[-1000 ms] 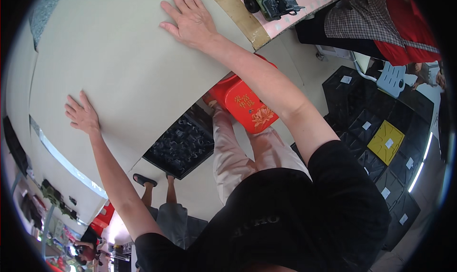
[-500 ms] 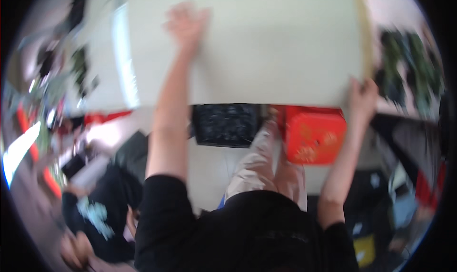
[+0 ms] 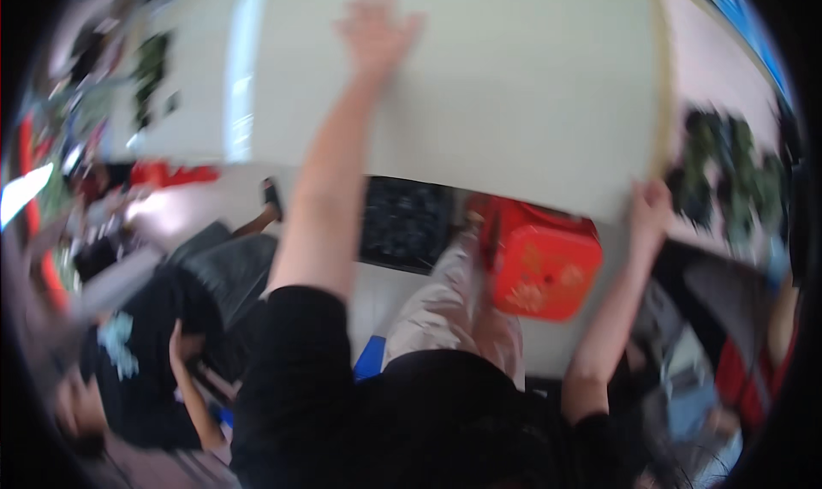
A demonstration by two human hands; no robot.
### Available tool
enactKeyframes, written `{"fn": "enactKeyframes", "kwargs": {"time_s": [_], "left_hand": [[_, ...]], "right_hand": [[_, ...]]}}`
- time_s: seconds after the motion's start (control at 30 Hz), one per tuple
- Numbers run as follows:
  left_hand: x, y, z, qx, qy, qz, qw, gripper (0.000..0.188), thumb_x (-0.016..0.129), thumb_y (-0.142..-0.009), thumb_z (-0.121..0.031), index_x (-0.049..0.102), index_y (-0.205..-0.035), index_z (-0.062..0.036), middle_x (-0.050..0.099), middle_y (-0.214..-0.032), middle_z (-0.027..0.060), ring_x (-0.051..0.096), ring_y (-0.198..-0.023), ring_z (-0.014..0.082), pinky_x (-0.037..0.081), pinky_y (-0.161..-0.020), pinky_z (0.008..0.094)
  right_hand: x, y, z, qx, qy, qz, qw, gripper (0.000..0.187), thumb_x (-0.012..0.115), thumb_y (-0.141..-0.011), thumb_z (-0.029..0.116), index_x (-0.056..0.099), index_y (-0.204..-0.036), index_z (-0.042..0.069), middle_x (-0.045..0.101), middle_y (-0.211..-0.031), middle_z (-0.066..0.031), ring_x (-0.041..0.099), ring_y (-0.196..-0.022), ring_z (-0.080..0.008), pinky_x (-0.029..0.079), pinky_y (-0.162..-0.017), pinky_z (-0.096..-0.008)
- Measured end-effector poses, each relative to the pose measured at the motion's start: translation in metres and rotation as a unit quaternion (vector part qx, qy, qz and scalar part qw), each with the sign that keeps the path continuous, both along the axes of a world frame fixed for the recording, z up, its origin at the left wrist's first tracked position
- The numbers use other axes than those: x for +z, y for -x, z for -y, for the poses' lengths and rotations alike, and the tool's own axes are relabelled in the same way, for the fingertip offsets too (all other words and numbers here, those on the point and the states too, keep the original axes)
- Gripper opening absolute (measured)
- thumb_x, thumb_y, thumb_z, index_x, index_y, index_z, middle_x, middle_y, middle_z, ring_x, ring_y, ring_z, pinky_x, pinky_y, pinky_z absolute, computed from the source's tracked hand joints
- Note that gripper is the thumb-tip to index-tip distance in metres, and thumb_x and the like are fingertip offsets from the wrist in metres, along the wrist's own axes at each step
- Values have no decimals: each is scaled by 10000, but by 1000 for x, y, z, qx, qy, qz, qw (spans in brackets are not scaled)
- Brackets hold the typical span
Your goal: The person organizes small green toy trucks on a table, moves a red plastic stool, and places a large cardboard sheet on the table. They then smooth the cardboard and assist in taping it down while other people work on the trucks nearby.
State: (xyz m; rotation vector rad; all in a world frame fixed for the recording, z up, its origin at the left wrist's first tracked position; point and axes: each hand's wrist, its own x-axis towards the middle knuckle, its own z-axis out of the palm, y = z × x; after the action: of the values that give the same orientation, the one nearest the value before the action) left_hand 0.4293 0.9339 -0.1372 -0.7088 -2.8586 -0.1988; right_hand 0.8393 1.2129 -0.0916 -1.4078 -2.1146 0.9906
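Note:
A pale, smooth tabletop point(image 3: 514, 86) with a yellowish strip along its right edge spreads in front of me. My left hand point(image 3: 377, 31), blurred by motion, reaches far over it with fingers spread and nothing in them. I cannot tell whether the palm touches the surface. At the near right corner, my right hand point(image 3: 651, 211) is curled round the tabletop's edge. Its fingertips are partly hidden.
Beneath the near edge are a black crate point(image 3: 402, 223) and a red, square, stool-like thing point(image 3: 548, 271) with gold patterns. A seated person in a dark shirt point(image 3: 163, 352) is at the left. Green leafy plants point(image 3: 728, 168) stand beyond the right edge.
The view has turned and shifted, so the tabletop now slants in it. My left hand stays spread over the surface, and my right hand stays at the corner.

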Motion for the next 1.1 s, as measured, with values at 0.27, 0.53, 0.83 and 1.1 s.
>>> {"fn": "enactKeyframes", "kwargs": {"time_s": [0.27,0.53,0.83,1.1], "left_hand": [[-1,20,17,46,72,4,996,759,324,-842,-672,267,-1421,-186,238,-1463,153,183,-1352,353,110,-1040,612],[49,22,4,28,-32,91,995,783,354,-815,-632,267,-1418,-140,184,-1476,180,66,-1372,388,-27,-1048,625],[58,-6,10,53,-29,138,989,767,274,-847,-634,213,-1435,-146,132,-1488,173,37,-1376,377,-5,-1054,611],[50,-11,0,56,-18,124,991,769,278,-850,-636,212,-1435,-142,137,-1487,172,40,-1376,374,-7,-1059,604]], "right_hand": [[17,30,10,2,-135,34,990,297,734,-728,187,555,-884,9,585,-683,-143,583,-644,-253,460,-613,-370],[-25,12,8,90,-173,-44,980,197,663,-830,142,609,-931,-19,633,-833,-106,603,-719,-186,511,-668,-281],[12,11,-9,195,-416,149,875,270,599,-869,309,661,-852,47,642,-800,-100,606,-745,-288,494,-664,-375],[20,76,-13,319,-420,57,848,288,546,-890,194,559,-1146,60,506,-1215,-206,502,-1100,-372,423,-890,-444]]}}
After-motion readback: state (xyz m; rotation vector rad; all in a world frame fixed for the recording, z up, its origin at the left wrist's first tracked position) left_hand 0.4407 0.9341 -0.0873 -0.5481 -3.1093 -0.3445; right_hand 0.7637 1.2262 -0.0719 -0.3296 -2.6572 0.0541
